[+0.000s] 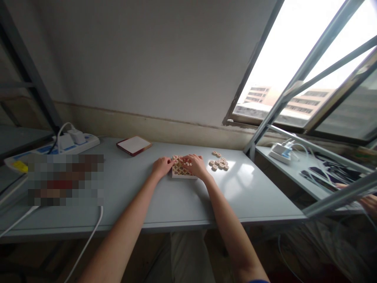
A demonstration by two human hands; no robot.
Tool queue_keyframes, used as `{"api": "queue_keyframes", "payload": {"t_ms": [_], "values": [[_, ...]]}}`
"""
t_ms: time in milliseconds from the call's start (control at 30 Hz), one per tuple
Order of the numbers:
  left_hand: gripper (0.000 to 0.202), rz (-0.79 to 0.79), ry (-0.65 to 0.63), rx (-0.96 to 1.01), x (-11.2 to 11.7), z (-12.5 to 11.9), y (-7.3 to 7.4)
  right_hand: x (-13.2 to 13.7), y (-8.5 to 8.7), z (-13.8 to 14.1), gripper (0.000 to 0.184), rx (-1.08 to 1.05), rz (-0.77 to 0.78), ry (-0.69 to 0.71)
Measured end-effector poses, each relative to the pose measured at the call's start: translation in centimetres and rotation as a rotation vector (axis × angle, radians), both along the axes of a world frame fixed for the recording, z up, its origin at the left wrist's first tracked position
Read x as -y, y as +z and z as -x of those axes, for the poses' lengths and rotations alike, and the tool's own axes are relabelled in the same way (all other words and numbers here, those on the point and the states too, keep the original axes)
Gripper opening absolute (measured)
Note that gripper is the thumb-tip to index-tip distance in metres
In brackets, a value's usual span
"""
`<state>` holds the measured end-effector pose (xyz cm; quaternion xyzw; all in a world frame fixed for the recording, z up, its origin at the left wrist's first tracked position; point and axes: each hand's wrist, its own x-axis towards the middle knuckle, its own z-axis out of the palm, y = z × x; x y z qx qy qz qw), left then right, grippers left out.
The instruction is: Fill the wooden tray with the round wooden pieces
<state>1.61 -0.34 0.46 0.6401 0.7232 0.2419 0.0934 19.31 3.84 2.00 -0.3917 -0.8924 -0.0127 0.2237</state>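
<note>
At the grey table (147, 204), a red-edged lid (134, 145) lies well behind and left of the shallow white tray (184, 176). My left hand (161, 166) rests at its left edge and my right hand (194, 165) spreads over its rows of wooden discs (180, 170); whether either pinches a disc I cannot tell. The tray looks mostly filled, with a loose cluster (219, 163) waiting just right of it

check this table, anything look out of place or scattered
A loose cluster of round pieces lies on the table right of the tray, outside it; the rest sit packed inside, touched by the left hand and right hand. A red-edged flat case lies askew near the wall.
</note>
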Motion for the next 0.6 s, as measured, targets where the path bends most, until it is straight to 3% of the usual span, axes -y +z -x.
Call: {"api": "queue_keyframes", "payload": {"t_ms": [133, 233, 433, 500, 600], "values": [[0.041, -0.012, -0.016, -0.004, 0.0, 0.1, -0.1, 0.1, 0.4, 0.0, 0.026, -0.015, 0.025, -0.024], [0.043, -0.009, -0.036, -0.026, 0.0, 0.1, 0.0, -0.4, 0.8, -1.6, 0.024, -0.026, 0.052, -0.091], [0.043, -0.013, -0.042, -0.041, 0.0, 0.2, -0.1, -2.2, 0.8, -7.0, 0.031, 0.079, 0.175, -0.66], [0.043, -0.011, -0.038, -0.035, 0.0, 0.2, -0.1, -2.5, 0.6, -7.8, 0.028, 0.12, 0.221, -0.708], [0.042, 0.003, -0.033, -0.03, 0.0, 0.2, 0.1, -2.6, 0.4, -7.6, 0.029, 0.1, 0.168, -0.76]]}}
